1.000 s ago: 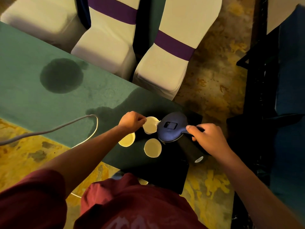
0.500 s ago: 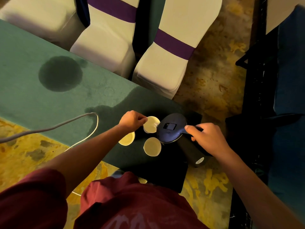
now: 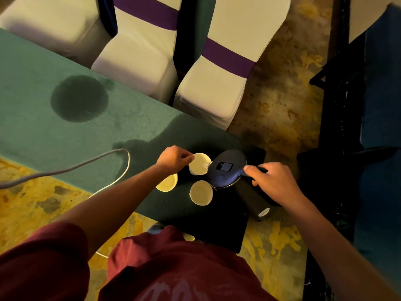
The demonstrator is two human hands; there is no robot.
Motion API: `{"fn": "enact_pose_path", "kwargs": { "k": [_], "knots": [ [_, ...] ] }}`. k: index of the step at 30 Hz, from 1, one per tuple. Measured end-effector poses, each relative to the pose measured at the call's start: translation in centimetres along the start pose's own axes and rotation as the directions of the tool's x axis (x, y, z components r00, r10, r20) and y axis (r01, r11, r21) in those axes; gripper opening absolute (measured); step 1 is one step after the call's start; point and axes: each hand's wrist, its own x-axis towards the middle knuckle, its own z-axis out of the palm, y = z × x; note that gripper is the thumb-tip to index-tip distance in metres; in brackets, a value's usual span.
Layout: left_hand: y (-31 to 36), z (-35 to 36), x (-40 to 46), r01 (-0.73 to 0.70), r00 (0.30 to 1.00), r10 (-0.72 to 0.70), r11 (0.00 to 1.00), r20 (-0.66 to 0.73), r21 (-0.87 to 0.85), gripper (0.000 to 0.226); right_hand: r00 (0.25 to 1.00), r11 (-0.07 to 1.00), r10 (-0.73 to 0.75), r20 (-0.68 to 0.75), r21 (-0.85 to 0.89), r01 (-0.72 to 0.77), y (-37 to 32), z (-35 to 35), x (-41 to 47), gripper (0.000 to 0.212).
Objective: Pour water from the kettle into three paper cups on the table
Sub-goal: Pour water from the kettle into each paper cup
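Three paper cups are grouped on the green surface. The far cup is pinched at its rim by the left hand. The kettle is tilted toward it, spout at the rim, its handle gripped by the closed right hand.
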Motion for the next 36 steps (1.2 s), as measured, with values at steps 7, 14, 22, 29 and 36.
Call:
{"fn": "enact_pose_path", "kwargs": {
  "k": [7, 14, 22, 29, 36],
  "knots": [
    [-0.1, 0.0, 0.0, -0.011, 1.000, 0.011, 1.000, 0.008, 0.001, 0.030, 0.999, 0.999, 0.034, -0.009, 0.035, -0.034, 0.1, 0.3, -0.4, 0.046],
    [-0.1, 0.0, 0.0, -0.014, 1.000, 0.013, 0.999, 0.007, 0.042, 0.030, 0.987, 0.940, 0.162, -0.019, 0.308, -0.148, 2.3, 0.8, -0.7, 0.044],
    [0.0, -0.8, -0.4, -0.017, 1.000, 0.017, 0.999, -0.009, 0.048, 0.032, 0.987, 0.916, 0.138, -0.085, 0.390, -0.095, 3.2, 1.4, -2.3, 0.031],
    [-2.0, -2.9, -2.0, -0.027, 0.968, 0.050, 0.995, -0.247, 0.094, 0.029, 0.980, 0.747, 0.148, -0.131, 0.664, -0.024, 5.4, 1.5, -5.1, 0.031],
    [-5.5, -3.6, -6.4, 0.148, 0.938, -0.102, 0.982, -0.330, 0.119, 0.038, 0.994, 0.707, 0.057, -0.097, 0.707, 0.028, 4.6, -0.6, -8.1, 0.035]
  ]
}}
